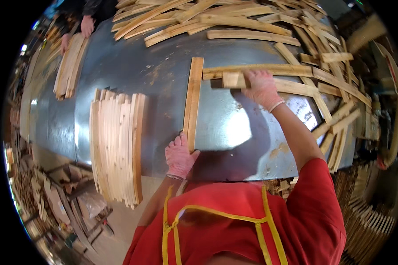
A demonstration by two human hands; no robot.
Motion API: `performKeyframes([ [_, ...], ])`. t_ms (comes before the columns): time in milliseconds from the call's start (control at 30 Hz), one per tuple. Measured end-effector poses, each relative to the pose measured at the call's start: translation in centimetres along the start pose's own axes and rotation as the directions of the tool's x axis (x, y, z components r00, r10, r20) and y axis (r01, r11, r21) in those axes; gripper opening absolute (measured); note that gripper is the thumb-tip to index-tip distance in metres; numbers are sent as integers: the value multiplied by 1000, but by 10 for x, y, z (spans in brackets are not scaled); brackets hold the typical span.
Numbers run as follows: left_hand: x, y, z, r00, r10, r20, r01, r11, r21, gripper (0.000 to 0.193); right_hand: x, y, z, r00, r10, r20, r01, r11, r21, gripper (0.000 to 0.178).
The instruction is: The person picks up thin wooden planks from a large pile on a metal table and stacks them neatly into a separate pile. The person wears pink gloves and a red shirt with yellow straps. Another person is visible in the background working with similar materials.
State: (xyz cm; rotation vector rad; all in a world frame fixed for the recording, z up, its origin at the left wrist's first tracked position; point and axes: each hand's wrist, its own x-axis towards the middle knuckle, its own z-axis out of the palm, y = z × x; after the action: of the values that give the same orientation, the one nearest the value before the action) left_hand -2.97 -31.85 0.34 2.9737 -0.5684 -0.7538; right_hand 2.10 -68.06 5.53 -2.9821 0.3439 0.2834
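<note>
My left hand (180,155), in a pinkish work glove, grips the near end of a wooden slat (193,95) between fingers and thumb. That slat lies lengthwise away from me on the grey metal tabletop (163,115). My right hand (262,88), gloved alike, is closed over another slat (296,87) near its left end; the fingertips are partly hidden. Just beyond it, a longer slat (269,70) lies crosswise, its left end close to the upright one. Left of my left hand, a row of slats (115,141) stands side by side, overhanging the table's near edge.
Loose slats (216,20) heap along the far side and spread down the right (336,88). At the far left, another person's hands (87,26) rest by a small slat bundle (70,66). A cart (82,212) stands below left; stacked wood (362,221) lies lower right.
</note>
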Motion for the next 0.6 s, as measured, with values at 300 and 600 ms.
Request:
performKeyframes([
  [300, 2, -43, -16, 984, -147, 102, 172, 623, -763, 78, 101, 6, 17, 984, -116, 135, 102, 989, 106, 88],
  [600, -94, -150, -13, 931, -357, -75, 193, 659, -727, 63, 30, -101, 43, 948, -176, 265, -173, 413, 894, 66],
])
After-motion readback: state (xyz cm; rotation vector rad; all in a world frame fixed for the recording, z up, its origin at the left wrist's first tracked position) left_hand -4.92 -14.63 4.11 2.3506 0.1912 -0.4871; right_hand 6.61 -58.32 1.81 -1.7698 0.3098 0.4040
